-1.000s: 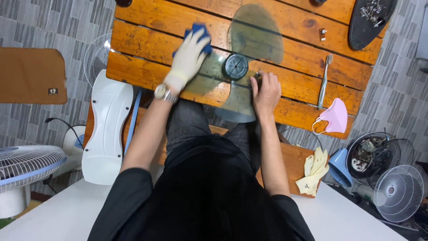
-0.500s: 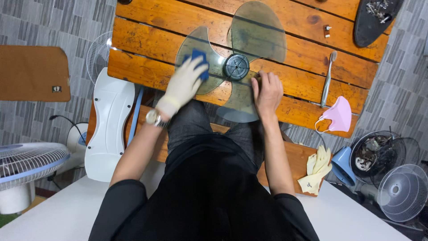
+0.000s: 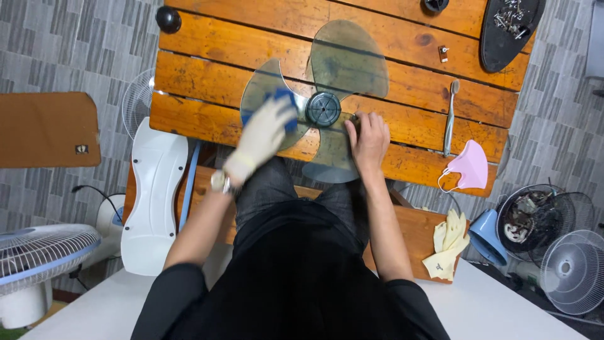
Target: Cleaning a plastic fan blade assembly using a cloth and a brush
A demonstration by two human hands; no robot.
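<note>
Wooden table (image 3: 428, 126) carries a translucent fan blade (image 3: 343, 60) near its front edge; gloved left hand (image 3: 264, 135) — grip clamped on a blue cloth (image 3: 286, 104) — presses its left vane; bare right hand (image 3: 367, 140) — fingers together — pins the near vane.

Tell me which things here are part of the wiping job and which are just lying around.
In use:
- fan blade on the wooden table
- blue cloth under the gloved left hand
- bare right hand on the blade

Lying about:
- toothbrush
- pink face mask
- yellow gloves
- white fan housing
- fan grilles
</note>
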